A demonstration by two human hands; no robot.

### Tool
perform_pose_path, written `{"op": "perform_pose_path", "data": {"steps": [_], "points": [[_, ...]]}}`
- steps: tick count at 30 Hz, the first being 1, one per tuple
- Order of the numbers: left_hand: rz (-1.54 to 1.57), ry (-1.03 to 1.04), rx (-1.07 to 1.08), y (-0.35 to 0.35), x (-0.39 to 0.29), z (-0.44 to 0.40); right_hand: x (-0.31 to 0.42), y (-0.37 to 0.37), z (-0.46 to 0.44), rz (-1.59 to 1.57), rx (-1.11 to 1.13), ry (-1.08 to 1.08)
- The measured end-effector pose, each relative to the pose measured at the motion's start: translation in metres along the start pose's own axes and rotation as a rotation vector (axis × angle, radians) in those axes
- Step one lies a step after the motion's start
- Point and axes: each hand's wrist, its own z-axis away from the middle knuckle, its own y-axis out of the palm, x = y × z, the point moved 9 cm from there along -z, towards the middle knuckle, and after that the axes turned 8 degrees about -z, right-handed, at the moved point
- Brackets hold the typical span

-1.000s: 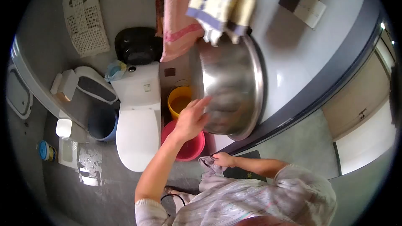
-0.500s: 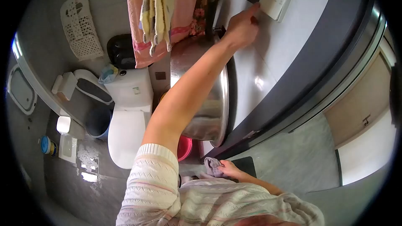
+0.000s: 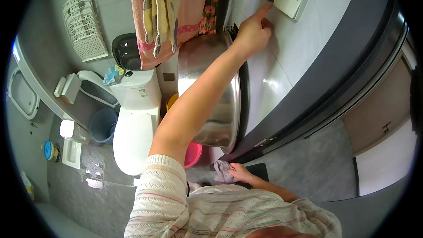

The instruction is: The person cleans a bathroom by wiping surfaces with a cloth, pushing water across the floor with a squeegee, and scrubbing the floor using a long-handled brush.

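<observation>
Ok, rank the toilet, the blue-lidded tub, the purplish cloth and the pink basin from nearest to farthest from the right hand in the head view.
Nearest the right hand first:
1. Purplish cloth: held in it.
2. Pink basin: a little up and left.
3. Toilet: farther left.
4. Blue-lidded tub: near the picture's left side.

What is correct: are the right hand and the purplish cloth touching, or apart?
Touching: the head view shows the right hand grasping the purplish cloth, no gap between.

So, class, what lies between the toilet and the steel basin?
The head view shows a yellow bucket and a pink tub there, partly hidden by the left arm.
</observation>
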Motion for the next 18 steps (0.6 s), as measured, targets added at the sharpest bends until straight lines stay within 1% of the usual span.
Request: {"op": "perform_pose_path", "data": {"steps": [2, 5, 8, 10, 14, 17, 18], "points": [[-0.076, 0.038, -0.034, -0.001, -0.005, 0.004, -0.025, 0.005, -0.010, -0.012, 0.003, -0.050], [-0.195, 0.067, -0.075, -0.002, -0.013, 0.009, -0.048, 0.009, -0.015, -0.029, 0.007, -0.027], [-0.286, 0.081, -0.078, -0.002, -0.014, 0.008, -0.022, 0.002, -0.001, 0.103, -0.006, 0.037], [-0.337, 0.079, -0.065, -0.003, -0.013, 0.007, -0.023, 0.003, -0.002, 0.123, -0.009, 0.030], [-0.243, 0.101, -0.094, -0.004, -0.015, 0.010, -0.031, 0.004, -0.006, 0.105, -0.011, 0.033], [-0.213, 0.111, -0.112, -0.005, -0.024, 0.016, -0.015, 0.001, -0.001, 0.111, 0.007, 0.102], [-0.216, 0.113, -0.114, -0.003, -0.024, 0.017, -0.016, 0.001, -0.001, 0.097, -0.004, 0.087]]}}
